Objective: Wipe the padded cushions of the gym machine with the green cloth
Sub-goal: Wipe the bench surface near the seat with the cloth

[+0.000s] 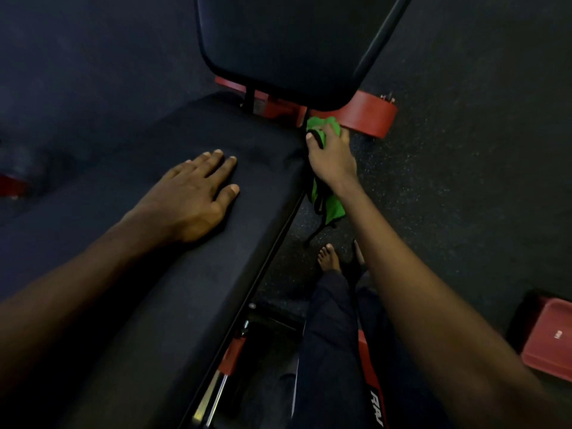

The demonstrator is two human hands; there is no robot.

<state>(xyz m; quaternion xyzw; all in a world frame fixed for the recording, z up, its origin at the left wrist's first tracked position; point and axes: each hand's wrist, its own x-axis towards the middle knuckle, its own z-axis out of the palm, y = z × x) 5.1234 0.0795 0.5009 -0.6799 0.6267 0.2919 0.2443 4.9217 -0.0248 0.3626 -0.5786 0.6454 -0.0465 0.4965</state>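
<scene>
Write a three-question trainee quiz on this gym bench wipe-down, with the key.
1. True or false: the left hand lies flat, fingers straight, on the long black padded seat cushion.
2. What grips the crumpled green cloth at the cushion's side edge? A) the left hand B) the right hand C) neither hand
3. Fill in: the metal base bar on the floor just beyond the cloth is painted ____.

Key: 1 true; 2 B; 3 red.
</scene>
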